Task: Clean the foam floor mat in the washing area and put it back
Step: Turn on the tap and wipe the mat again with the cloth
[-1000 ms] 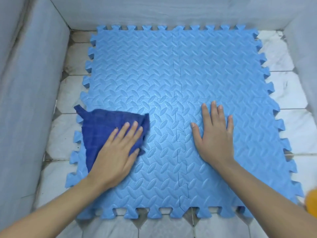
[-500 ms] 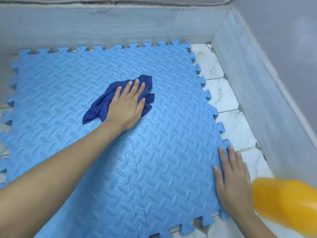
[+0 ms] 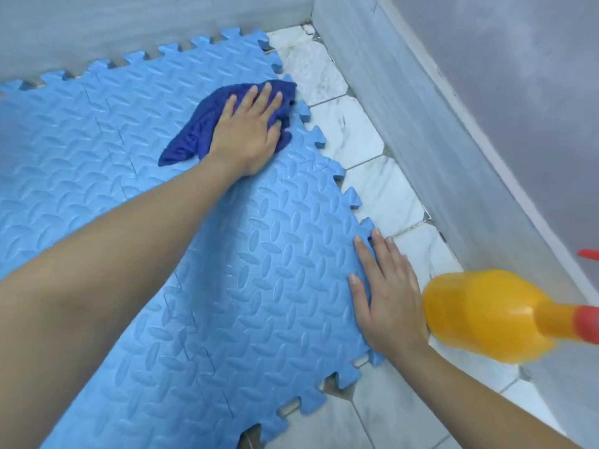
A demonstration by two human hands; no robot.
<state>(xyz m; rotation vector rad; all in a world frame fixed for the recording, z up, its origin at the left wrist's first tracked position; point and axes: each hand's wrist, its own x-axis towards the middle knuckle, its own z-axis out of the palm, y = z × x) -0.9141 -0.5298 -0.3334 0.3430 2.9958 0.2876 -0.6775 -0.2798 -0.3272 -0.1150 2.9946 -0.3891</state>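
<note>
Pressing a dark blue cloth (image 3: 207, 124) flat-fingered at upper centre, the left hand (image 3: 249, 137) wipes the blue foam mat (image 3: 259, 286) covering the tiled floor (image 3: 382, 189), while the right hand (image 3: 389, 299) rests open on its lower-right edge.

Orange bottle (image 3: 492, 314) blurred, partly cropped.

An orange bottle (image 3: 486, 314) with a red cap lies near right on the white tiled floor (image 3: 353, 137). Grey walls (image 3: 421, 102) rise at the far side and right.
</note>
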